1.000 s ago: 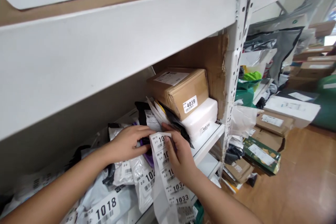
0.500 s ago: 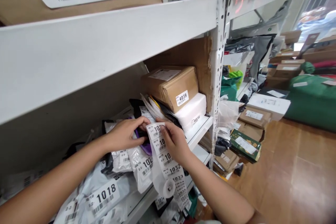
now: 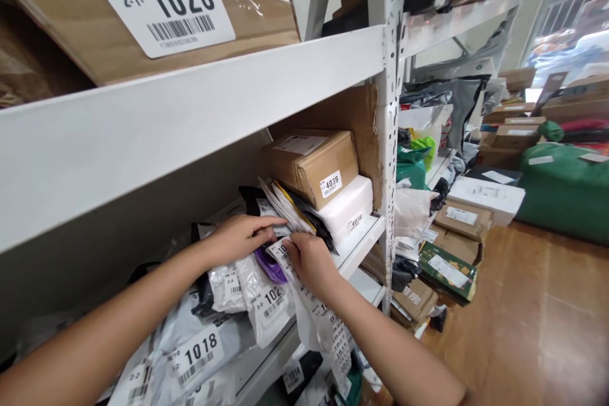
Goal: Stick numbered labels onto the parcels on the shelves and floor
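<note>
My right hand (image 3: 311, 266) pinches a long strip of numbered barcode labels (image 3: 328, 323), which hangs down past the shelf edge. My left hand (image 3: 242, 238) reaches in beside it, index finger stretched out against thin upright mailers (image 3: 288, 206) and thumb close to the top of the strip. A purple bag (image 3: 272, 266) shows just below my fingers. Under it lies a white plastic parcel (image 3: 269, 304) with a barcode label, its number partly hidden. Nearer to me is a grey-white parcel (image 3: 200, 330) marked 1018, below my left forearm.
A brown box (image 3: 328, 165) labelled 4039 rests on a white parcel (image 3: 349, 206) by the shelf post (image 3: 391, 127). Overhead runs a white beam (image 3: 200, 114), with a carton (image 3: 257, 6) labelled 1026 above it. Boxes and a green sack (image 3: 566, 184) stand on the floor at right.
My view has tilted up, bringing the 1026 label fully in. My left index finger has stretched out onto the mailers, and the label strip has swung into a narrower angle, hiding more numbers.
</note>
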A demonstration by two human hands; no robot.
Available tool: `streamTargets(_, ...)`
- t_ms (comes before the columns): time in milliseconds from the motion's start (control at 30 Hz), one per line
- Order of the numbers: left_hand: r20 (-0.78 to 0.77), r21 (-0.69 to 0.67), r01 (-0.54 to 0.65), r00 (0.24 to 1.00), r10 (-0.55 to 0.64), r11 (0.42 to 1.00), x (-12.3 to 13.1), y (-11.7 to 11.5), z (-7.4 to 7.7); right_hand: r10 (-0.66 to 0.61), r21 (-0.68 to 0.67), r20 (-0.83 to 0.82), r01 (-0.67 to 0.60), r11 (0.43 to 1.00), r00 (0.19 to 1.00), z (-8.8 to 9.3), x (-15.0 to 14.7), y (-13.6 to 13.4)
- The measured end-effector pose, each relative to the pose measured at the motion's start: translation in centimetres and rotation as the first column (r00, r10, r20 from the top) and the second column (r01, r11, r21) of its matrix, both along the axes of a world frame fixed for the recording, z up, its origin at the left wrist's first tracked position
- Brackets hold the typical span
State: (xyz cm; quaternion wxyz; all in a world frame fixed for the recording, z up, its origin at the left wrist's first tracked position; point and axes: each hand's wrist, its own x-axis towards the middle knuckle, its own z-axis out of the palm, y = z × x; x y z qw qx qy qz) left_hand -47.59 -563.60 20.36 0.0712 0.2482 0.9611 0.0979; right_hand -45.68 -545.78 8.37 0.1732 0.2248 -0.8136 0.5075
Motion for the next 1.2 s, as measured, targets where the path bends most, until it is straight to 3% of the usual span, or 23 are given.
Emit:
streamTargets(133,-0.059,0.001,0.071,0.996,-0.071,0.997,0.1,0.1,0.0,-0.016,-0.114,0.103,0.028,0.993,0.995,-0.4,-0.3,-0.2)
streamTargets(300,0.002,0.028,-0.003,1.000,0.003,1.000,-0.2,0.4,-0.1,-0.019,-0.236,0.220,0.072,0.969,0.975,-0.9,-1.0,-0.6)
streamTargets(500,-0.037,-0.076,0.005,0.999,-0.008,0.997,-0.5,0.5,-0.2,0.059,-0.416,0.274,0.063,0.907,0.960,-1.6,-1.5,-0.8)
streamTargets(867,-0.082,-0.197,0.035,0.995,-0.052,0.980,-0.5,1.0,0.1,0.153,-0.431,0.250,-0.031,0.902,0.956,-1.0,-1.0,-0.3)
streamTargets(1200,-0.032,-0.057,-0.042,0.999,0.041,0.997,-1.1,0.8,-0.1,0.247,-0.389,0.295,-0.120,0.913,0.923,-1.1,-1.3,0.3)
